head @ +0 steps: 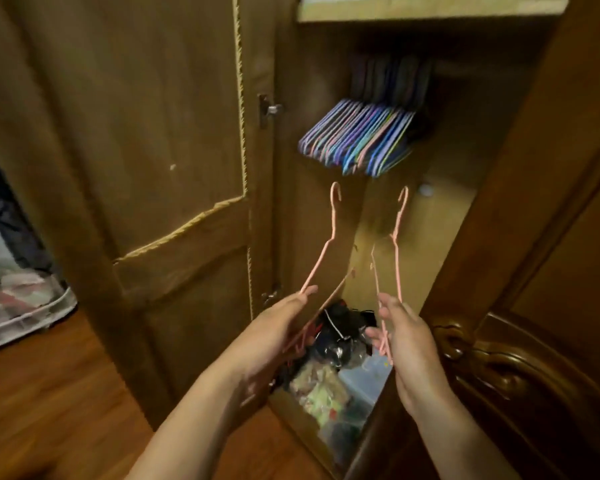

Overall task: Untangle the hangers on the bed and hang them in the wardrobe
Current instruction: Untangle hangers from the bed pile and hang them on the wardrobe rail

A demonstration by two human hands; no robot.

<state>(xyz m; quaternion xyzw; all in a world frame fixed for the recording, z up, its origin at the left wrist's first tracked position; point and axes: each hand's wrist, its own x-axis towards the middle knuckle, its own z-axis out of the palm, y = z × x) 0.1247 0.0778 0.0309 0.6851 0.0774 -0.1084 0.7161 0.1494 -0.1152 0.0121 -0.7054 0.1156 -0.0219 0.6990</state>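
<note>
Left hand (274,327): fingers closed on a pink hanger (321,251), hook up for the rail.
Right hand (407,344): fingers gripping second hanger (397,237), held apart to avoid re-tangling.
Wardrobe (440,209): open, hung bunch (357,140) just above.

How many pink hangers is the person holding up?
2: one pink hanger in the left hand, another in the right hand, both below the hung hangers. More may hide behind.

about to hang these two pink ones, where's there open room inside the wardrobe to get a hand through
Open gap: below the bunch of hung hangers and above the floor clutter, where both pink hangers point. Right of the bunch, toward the right door, looks free but dim. The bunch and the clutter are crowded.
</note>
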